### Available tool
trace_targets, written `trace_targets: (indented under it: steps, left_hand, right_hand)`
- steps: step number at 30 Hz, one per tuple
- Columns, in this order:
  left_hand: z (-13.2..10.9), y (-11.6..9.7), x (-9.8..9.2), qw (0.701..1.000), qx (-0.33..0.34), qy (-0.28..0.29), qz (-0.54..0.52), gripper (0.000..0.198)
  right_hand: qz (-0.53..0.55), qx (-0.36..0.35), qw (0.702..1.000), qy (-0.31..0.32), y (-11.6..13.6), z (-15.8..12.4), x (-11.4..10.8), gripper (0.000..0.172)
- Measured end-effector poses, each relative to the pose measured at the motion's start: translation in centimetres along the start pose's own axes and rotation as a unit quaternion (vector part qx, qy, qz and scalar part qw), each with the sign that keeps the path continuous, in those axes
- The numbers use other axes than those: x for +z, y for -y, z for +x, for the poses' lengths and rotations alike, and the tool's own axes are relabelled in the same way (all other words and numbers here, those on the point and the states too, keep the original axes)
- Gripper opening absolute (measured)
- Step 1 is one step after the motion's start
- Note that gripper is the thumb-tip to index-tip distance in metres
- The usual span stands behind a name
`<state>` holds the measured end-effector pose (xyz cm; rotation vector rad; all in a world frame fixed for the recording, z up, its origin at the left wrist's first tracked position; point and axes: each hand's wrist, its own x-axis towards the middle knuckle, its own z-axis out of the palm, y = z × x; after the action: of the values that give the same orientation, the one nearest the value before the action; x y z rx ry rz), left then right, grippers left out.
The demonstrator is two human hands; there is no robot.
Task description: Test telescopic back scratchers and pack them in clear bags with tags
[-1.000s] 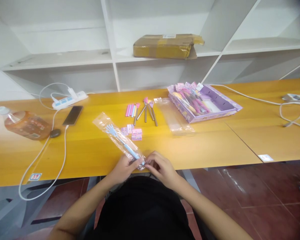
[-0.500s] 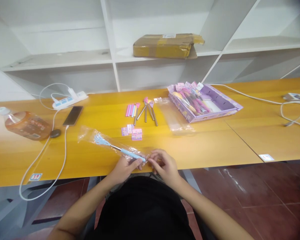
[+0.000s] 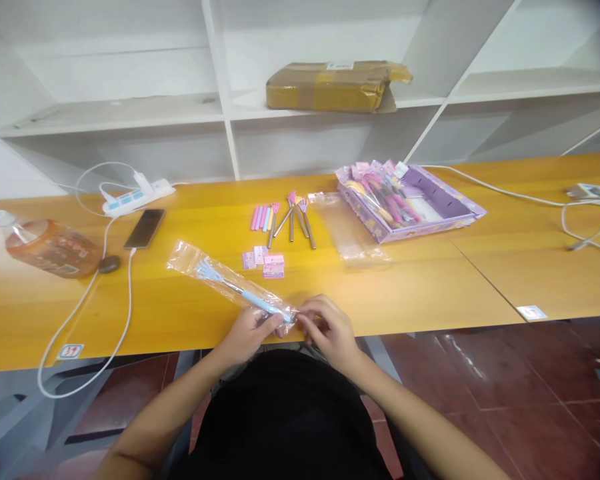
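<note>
A light-blue back scratcher [image 3: 260,302] with a hand-shaped head lies inside a clear plastic bag [image 3: 185,259]. My left hand [image 3: 253,332] is closed around its handle end through the bag, thumb on top. At the bag's near end, the fingers of my right hand [image 3: 327,327] pinch the plastic. Beyond my hands are small printed cards [image 3: 273,267], several coloured handle sleeves [image 3: 261,218] in a row, and several back scratcher rods [image 3: 291,223] with pink, yellow and purple hand heads.
A purple tray [image 3: 430,223] holds bagged back scratchers, with clear bags [image 3: 353,233] beside it. Leftward are a phone [image 3: 145,228], a power strip [image 3: 140,198], a bottle [image 3: 55,247] and a white cable [image 3: 131,300]. A taped cardboard box [image 3: 330,87] sits on the shelf.
The far end of the bag has swung slightly right, and the bag looks flatter and straighter. Both hands stay in nearly the same place, still holding its near end.
</note>
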<state>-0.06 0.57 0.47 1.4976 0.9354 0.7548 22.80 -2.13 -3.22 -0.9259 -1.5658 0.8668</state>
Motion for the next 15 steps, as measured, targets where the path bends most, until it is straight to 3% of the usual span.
trace_targets:
  steps: [7,11,15]
  left_hand:
    - [0.1,0.4,-0.1,1.000,-0.006,-0.006,-0.009,0.056]
    - [0.2,0.8,-0.3,0.998,-0.045,-0.022,-0.046,0.062]
    - [0.3,0.7,-0.5,0.996,-0.058,-0.001,-0.069,0.065]
  right_hand:
    - [0.009,0.026,0.999,0.044,0.6,0.7,-1.1,0.013]
    - [-0.009,-0.040,0.998,0.056,0.8,1.1,-2.1,0.015]
    - [0.008,-0.118,0.989,0.088,0.4,0.8,-2.4,0.007]
